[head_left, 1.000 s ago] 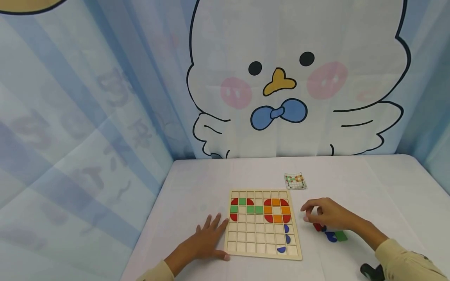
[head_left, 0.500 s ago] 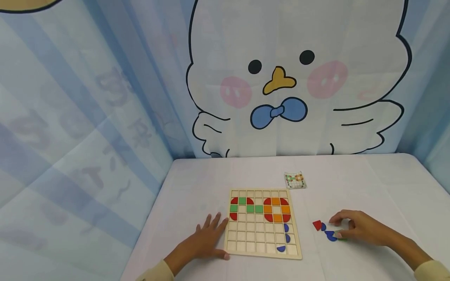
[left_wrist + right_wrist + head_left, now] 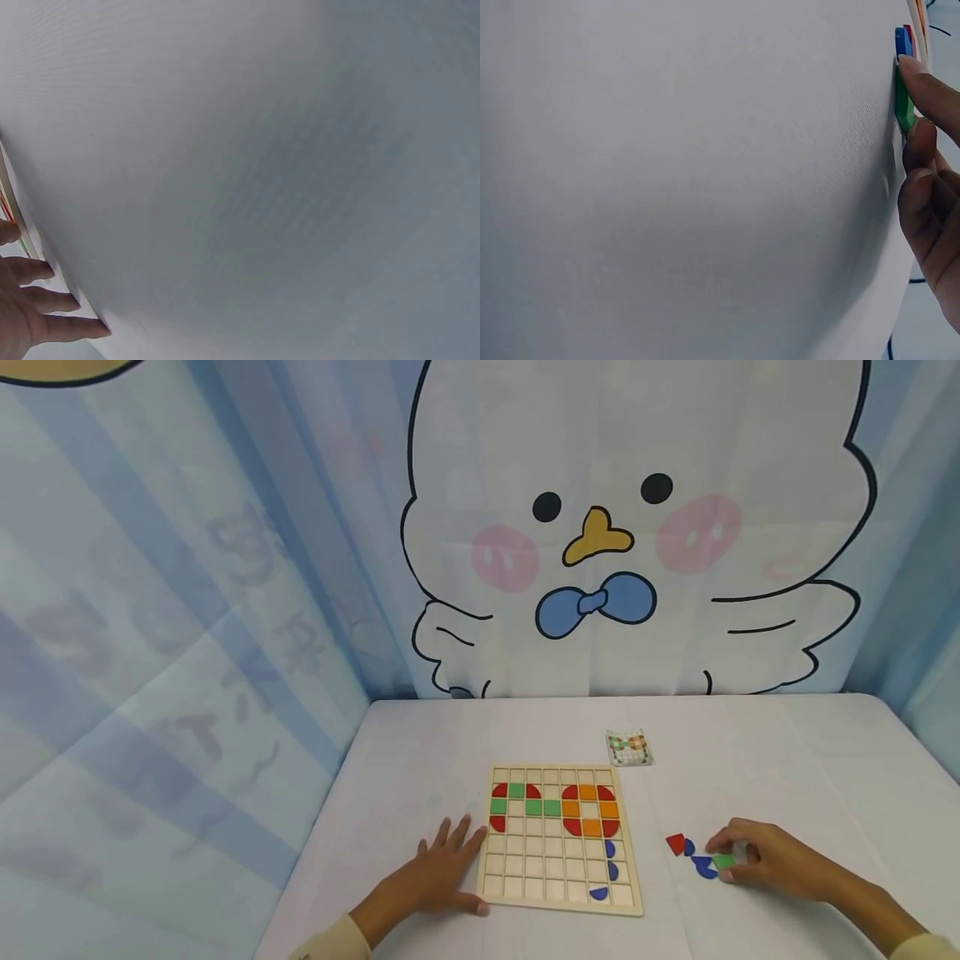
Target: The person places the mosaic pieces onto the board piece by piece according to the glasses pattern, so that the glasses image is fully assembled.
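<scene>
In the head view, my left hand [image 3: 446, 870] lies with fingers spread at the left edge of the wooden grid board [image 3: 525, 865], fingertips right at the frame. Straight fingers [image 3: 52, 328] show along the board's side in the left wrist view. On the right, my right hand [image 3: 780, 858] pinches a green square tile [image 3: 723, 862] between thumb and fingers, low over the table. The right wrist view shows this green tile [image 3: 902, 101] edge-on at the fingertips. Beside it lie blue pieces [image 3: 703, 867], a small blue half-round piece [image 3: 689, 847] and a red tile [image 3: 676, 844].
Red quarter-rounds with green and orange squares [image 3: 588, 792] fill cells in the board's upper rows. Three blue half-rounds [image 3: 612, 871] sit at its lower right. A small pattern card [image 3: 629, 748] lies behind the board. A printed curtain [image 3: 592, 660] hangs behind the white table [image 3: 420, 760].
My right hand has moved right, away from beside the board, and come down onto the green tile among the loose pieces. The left hand has stayed at the board's edge.
</scene>
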`<action>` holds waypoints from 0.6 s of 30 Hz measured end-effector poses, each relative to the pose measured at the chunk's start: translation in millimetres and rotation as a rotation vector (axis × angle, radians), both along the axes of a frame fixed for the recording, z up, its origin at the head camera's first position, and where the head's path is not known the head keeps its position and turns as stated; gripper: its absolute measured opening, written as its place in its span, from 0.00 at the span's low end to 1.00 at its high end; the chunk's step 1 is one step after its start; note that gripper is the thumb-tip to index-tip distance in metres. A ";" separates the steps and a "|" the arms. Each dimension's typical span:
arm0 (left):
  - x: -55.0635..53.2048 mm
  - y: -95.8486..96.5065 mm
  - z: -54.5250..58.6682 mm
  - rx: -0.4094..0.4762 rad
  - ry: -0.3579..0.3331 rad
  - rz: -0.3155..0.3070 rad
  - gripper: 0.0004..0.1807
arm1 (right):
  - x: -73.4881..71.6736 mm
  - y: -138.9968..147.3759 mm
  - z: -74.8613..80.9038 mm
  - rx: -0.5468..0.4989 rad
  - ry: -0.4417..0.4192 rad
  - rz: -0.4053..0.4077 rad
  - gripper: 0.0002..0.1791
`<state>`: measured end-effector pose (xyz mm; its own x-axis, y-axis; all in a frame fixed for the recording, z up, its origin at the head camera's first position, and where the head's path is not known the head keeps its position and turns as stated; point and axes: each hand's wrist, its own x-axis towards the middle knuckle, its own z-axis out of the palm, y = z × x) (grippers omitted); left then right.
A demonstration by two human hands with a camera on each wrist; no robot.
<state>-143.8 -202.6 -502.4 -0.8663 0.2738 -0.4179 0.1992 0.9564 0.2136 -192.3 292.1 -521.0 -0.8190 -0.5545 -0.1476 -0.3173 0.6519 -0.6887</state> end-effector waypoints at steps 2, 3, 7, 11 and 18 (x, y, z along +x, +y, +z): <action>-0.2 -0.6 -1.8 0.000 0.002 0.001 0.60 | 0.5 0.4 -0.9 -0.004 -0.001 0.001 0.19; -0.4 -0.9 -2.7 0.000 0.002 0.001 0.61 | 0.7 0.8 -1.4 -0.009 0.004 0.007 0.18; -1.1 -1.4 -5.9 -0.004 0.004 0.003 0.61 | 0.8 2.9 -3.5 -0.022 0.014 0.020 0.15; -1.9 -1.7 -7.8 -0.010 0.007 0.002 0.62 | 0.0 2.9 -4.4 -0.022 0.014 0.027 0.12; -2.5 -2.1 -7.9 -0.020 0.012 -0.010 0.61 | 0.5 3.3 -1.0 -0.041 -0.061 0.028 0.11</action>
